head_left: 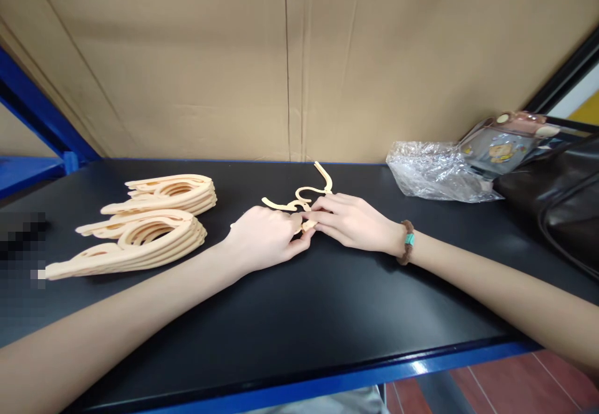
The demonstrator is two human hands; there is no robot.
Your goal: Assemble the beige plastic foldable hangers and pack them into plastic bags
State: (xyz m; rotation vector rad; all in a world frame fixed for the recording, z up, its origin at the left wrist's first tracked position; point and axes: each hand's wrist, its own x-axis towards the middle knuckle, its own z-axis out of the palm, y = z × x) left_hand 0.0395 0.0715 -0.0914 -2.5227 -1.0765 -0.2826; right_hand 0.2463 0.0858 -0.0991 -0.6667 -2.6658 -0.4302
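Observation:
Both my hands meet at the middle of the black table. My left hand [266,234] is closed, its fingers curled round part of a cream-coloured curved piece [322,180]. From the right, my right hand [358,220] pinches the same piece, its fingertips touching those of my left hand. Thin curved arms of the piece stick out behind my fingers; its middle is mostly hidden. To the left lie two stacks of similar cream pieces, the front stack [159,255] nearer to me and the back stack [187,203] just behind it.
Clear crumpled plastic [430,173] lies at the back right, beside a printed transparent pouch [500,148] and a dark bag [556,195]. A cardboard wall [234,77] stands behind the black table [299,320], which has a blue front edge. A blue post rises at the left.

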